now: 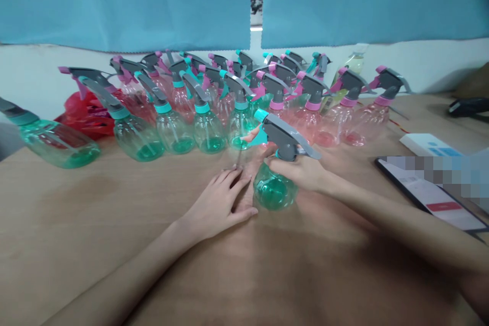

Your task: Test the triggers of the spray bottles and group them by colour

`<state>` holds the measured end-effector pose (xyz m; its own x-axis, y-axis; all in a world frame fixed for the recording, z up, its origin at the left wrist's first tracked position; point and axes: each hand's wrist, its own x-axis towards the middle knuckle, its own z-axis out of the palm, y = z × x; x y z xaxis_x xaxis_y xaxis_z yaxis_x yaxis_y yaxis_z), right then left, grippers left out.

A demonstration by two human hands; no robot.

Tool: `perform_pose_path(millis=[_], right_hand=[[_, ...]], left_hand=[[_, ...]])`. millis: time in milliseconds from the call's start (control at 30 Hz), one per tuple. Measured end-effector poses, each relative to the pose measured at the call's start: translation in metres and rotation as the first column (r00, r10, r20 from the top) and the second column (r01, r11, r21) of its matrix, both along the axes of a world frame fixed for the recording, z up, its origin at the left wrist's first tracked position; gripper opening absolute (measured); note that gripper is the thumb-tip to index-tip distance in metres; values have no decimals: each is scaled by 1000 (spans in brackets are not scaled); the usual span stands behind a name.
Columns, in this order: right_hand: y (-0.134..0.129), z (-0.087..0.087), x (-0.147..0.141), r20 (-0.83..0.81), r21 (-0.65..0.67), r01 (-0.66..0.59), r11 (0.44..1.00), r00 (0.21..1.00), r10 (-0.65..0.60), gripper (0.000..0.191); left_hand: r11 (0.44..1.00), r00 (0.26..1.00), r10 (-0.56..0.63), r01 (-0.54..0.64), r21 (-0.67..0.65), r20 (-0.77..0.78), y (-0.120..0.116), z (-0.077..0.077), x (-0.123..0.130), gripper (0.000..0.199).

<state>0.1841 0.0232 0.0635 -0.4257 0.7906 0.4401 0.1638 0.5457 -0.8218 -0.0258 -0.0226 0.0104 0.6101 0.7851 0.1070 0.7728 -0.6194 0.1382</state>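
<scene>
In the head view, my right hand (305, 170) is wrapped round the neck of a green spray bottle (274, 188) with a grey and teal trigger head. One finger reaches forward at its teal trigger. The bottle stands close to upright just above or on the wooden table (95, 244); which of the two, I cannot tell. My left hand (219, 201) rests palm down on the tabletop, left of this bottle, its fingers spread and holding nothing. Behind both hands runs a row of similar bottles, including a green spray bottle (209, 130) and a pink spray bottle (311, 125).
More pink and teal trigger heads crowd toward the wall. A red plastic bag (86, 114) lies behind the left bottles. At right are a tablet or phone (439, 198) with a lit screen, a white and blue box (431, 145) and a black object (471, 107). Blue curtains (126, 5) hang behind.
</scene>
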Motion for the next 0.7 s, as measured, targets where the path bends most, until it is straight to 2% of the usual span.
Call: perform_pose_path(millis=[133, 233, 367, 500, 700], right_hand=[[-2, -2, -1, 21, 10, 7, 1000, 1000, -7, 41], [-1, -4, -2, -46, 26, -45, 999, 998, 46, 48], [-1, -4, -3, -156, 1, -107, 994, 982, 106, 46], [0, 0, -3, -159, -29, -120, 992, 981, 114, 38], [0, 5, 3, -182, -182, -224, 958, 965, 191, 39]], left_hand=[[1000, 1000, 1, -1, -4, 1, 0, 1, 1, 67], [1000, 1000, 2, -2, -8, 1, 0, 1, 1, 68], [1000, 1000, 6, -6, -13, 6, 0, 1, 1, 67], [1000, 1000, 5, -5, -9, 17, -1, 0, 0, 68], [999, 1000, 21, -21, -24, 12, -1, 2, 0, 66]])
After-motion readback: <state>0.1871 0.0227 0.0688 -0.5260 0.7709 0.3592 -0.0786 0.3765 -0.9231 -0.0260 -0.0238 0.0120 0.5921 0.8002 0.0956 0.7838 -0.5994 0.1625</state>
